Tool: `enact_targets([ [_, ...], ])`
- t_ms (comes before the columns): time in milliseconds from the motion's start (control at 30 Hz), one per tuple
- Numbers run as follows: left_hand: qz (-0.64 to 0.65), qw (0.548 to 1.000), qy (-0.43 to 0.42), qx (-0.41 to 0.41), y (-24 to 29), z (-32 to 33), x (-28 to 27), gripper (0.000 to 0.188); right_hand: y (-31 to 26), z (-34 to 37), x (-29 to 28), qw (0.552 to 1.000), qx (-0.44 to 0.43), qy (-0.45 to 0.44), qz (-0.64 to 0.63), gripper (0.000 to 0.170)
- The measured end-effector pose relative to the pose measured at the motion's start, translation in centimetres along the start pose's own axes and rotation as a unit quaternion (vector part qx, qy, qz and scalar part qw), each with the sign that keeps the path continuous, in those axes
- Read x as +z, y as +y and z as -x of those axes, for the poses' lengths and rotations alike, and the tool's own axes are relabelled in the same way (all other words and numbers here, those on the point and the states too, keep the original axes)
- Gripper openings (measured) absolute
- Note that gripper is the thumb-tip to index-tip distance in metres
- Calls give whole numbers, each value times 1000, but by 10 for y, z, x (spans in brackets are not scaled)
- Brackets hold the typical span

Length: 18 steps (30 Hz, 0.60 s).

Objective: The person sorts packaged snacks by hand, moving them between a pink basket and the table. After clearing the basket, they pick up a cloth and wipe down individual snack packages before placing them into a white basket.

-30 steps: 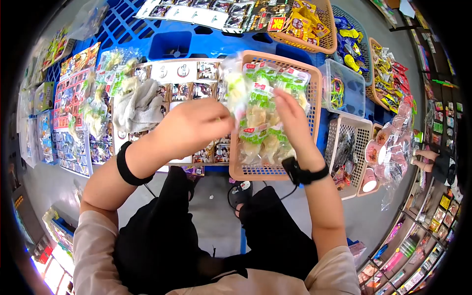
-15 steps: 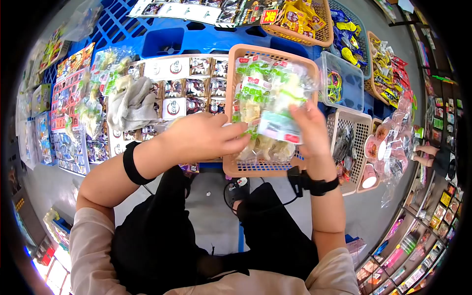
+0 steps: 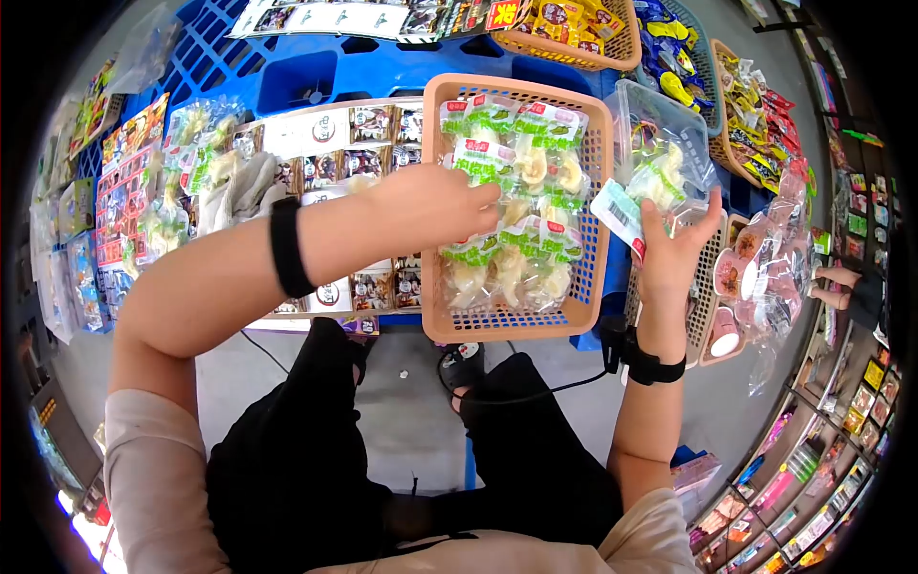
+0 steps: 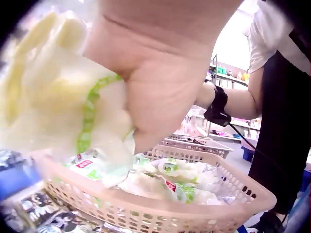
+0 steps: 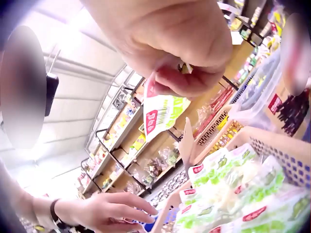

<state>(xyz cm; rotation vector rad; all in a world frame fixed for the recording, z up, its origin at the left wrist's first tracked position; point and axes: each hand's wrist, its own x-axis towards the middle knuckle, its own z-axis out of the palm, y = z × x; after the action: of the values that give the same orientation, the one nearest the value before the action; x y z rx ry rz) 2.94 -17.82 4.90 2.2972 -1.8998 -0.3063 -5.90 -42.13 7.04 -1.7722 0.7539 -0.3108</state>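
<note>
My right hand (image 3: 669, 253) pinches a clear snack packet (image 3: 660, 182) with pale food inside and a white, green and red label. It hangs over the clear plastic box (image 3: 645, 115), right of the peach basket (image 3: 435, 306). Rows of similar packets (image 3: 512, 258) fill that basket. Over its left side is my left hand (image 3: 440, 206), back up and fingers curled. In the left wrist view a large pale packet with a green strip (image 4: 63, 97) is at this hand, its fingers hidden behind it. The right wrist view shows the right-hand packet's barcode label (image 5: 158, 116).
Sheets of small dark packets (image 3: 325, 172) and a grey cloth (image 3: 244, 182) lie left of the basket on a blue crate surface (image 3: 382, 72). Baskets of yellow (image 3: 574, 19) and blue packets (image 3: 669, 57) stand behind. Cups in clear wrap (image 3: 751, 277) are at right; shelves line the far right.
My right hand has carried a packet rightward from over the basket to above the clear box. The left hand has risen slightly and stays over the basket's left side.
</note>
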Motion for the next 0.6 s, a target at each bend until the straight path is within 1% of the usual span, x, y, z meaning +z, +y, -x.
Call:
enact_targets([
  [67,-13,998,-66,-17,-3,-13,19,26,22,-9,-4,989,-134,23,50,74],
  [100,-14,997,-68,-16,-4,-16,26,26,23,-9,-4,987,-146,17,63,74],
  [133,-13,991,-111,-73,-5,-18,35,28,24,-9,-3,987,-145,18,62,74],
  [167,-12,979,-154,-130,-6,-19,43,30,25,-9,-3,988,-149,-23,30,70],
  [200,-11,979,-156,-127,-7,-17,45,30,26,-8,-3,986,-152,-63,-1,67],
  [233,-14,983,-136,-127,-8,-11,46,24,26,-7,-5,987,-149,-63,0,67],
  [267,-18,985,-114,-128,-10,-4,47,19,24,-8,-7,991,-81,-105,-14,54],
  [300,-17,985,-115,-130,-13,1,50,19,20,-9,-8,989,-14,-147,-28,43],
  [333,-7,979,-150,-141,-18,4,55,19,14,-10,-8,980,52,-188,-42,37],
  [367,4,971,-185,-150,-21,8,60,18,7,-7,-5,962,79,-229,-127,38],
  [400,5,971,-186,-151,-21,12,62,18,7,-7,-3,962,79,-230,-127,38],
  [467,-6,988,-113,-105,-22,17,68,18,7,-9,1,958,-11,-262,-114,40],
  [500,-6,988,-113,-104,-21,16,67,18,3,-10,1,959,-65,-272,-36,35],
  [533,5,988,-110,-109,-20,16,66,18,5,-11,3,960,-64,-271,-36,35],
  [600,17,988,-105,-115,-19,16,61,19,11,-14,6,972,-45,-217,-73,32],
])
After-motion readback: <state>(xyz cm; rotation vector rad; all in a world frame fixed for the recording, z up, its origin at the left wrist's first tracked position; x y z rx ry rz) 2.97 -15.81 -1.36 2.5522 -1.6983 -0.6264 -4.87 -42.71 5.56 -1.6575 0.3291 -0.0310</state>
